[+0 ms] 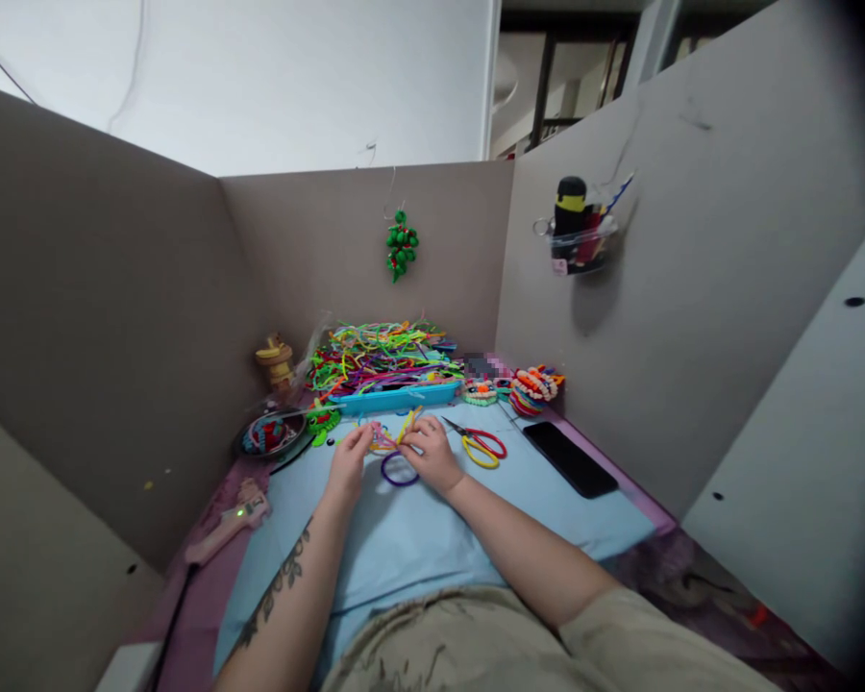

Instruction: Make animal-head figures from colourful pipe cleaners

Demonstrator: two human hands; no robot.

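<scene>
Both hands meet over the pale blue mat, working on a small piece of bent pipe cleaners. My left hand (349, 463) is closed in a pinch at the pink part of the pipe cleaner piece (382, 437). Fingers together, my right hand (432, 452) grips its other side, where a yellow pipe cleaner strand (408, 423) sticks up. A purple pipe cleaner loop (401, 483) shows just below the fingers; whether it is joined to the piece I cannot tell. Scissors (480, 446) with red and yellow handles lie to the right of my right hand, their blades pointing away.
A blue tray (396, 397) heaped with colourful pipe cleaners stands at the back. On the left are a bowl (292, 437) and a pink glue gun (234, 524) with a green light. A black phone (571, 459) lies right. Grey panels (375, 192) enclose the table.
</scene>
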